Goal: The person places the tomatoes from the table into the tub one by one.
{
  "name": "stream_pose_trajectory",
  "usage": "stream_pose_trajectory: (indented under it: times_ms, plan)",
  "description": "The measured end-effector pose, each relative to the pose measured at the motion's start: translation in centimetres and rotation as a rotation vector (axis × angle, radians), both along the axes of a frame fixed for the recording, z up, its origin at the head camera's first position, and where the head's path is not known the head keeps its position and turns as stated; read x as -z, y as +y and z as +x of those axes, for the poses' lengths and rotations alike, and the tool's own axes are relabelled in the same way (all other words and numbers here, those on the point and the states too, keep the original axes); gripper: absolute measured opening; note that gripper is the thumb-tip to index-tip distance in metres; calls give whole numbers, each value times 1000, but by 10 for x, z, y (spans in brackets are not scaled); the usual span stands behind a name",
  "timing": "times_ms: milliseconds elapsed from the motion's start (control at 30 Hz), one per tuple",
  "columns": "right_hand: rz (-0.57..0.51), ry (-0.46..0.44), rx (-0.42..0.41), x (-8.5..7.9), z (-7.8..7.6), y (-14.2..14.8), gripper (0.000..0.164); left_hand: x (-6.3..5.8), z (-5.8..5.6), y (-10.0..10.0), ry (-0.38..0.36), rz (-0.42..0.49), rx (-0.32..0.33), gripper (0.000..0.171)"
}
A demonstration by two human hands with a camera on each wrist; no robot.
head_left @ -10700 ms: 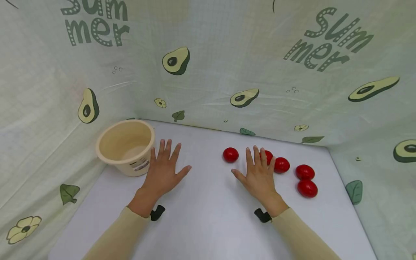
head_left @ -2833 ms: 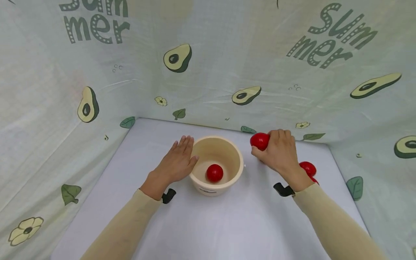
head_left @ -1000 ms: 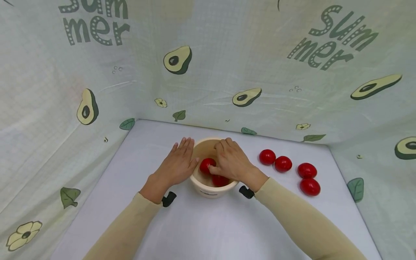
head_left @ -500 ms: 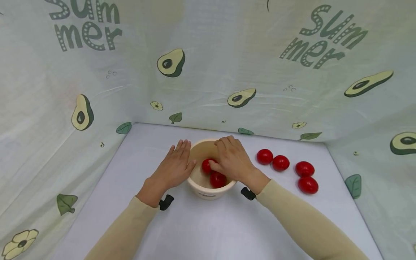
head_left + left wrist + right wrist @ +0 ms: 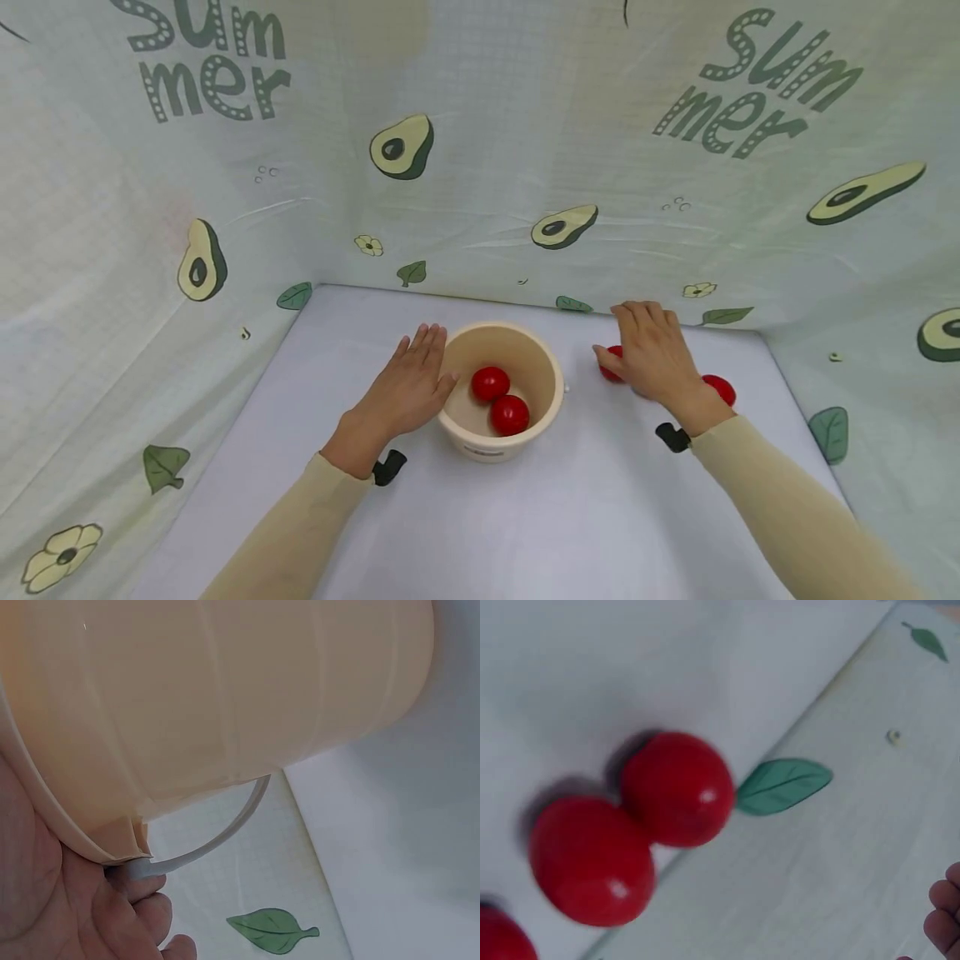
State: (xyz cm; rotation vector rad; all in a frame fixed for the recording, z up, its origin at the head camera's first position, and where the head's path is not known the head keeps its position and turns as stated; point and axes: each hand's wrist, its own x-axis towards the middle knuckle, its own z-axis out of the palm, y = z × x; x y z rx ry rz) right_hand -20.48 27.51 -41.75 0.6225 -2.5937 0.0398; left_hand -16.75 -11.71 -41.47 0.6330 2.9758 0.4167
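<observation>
A cream plastic bucket [image 5: 551,400] stands mid-table with two glossy red egg-shaped balls [image 5: 510,415] in its bottom. My left hand [image 5: 403,387] lies at the bucket's left rim with straight fingers. In the left wrist view, the palm is against the rim, beside a thin pale handle [image 5: 217,838]. My right hand [image 5: 656,354] is over the red balls on the right, thumb spread from the fingers, holding nothing. One red ball [image 5: 721,389] shows past that wrist; others are partly hidden. Two touching balls [image 5: 676,789] fill the right wrist view's middle, with fingertips at its lower right.
The white table [image 5: 480,533] backs onto a pale curtain [image 5: 480,150] printed with avocados, leaves and "summer" lettering, which also hangs along both sides. Another red ball [image 5: 502,937] lies at the lower left corner of the right wrist view.
My right hand has left the bucket and moved right, over the loose balls. A second ball now lies in the bucket, which earlier stood at the left. My left hand stays at the rim.
</observation>
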Motion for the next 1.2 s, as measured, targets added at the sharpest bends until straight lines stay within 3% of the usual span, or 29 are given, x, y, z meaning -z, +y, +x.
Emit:
stream_pose_trajectory:
  times_ms: [233, 433, 700, 867, 1200]
  plan:
    - [162, -122, 79, 26, 11, 66, 76, 0, 0, 0, 4, -12, 1, 75]
    - [195, -226, 143, 51, 17, 95, 77, -1, -1, 0, -5, -19, 1, 76]
    - [177, -267, 174, 70, 17, 99, 82, 1, -2, -1, -11, -15, -1, 75]
    - [163, -255, 186, 76, 17, 98, 76, 3, -2, -1, -8, -13, 2, 75]
    - [119, -208, 242, 69, 18, 100, 68, -1, -1, -1, -1, -2, 2, 75]
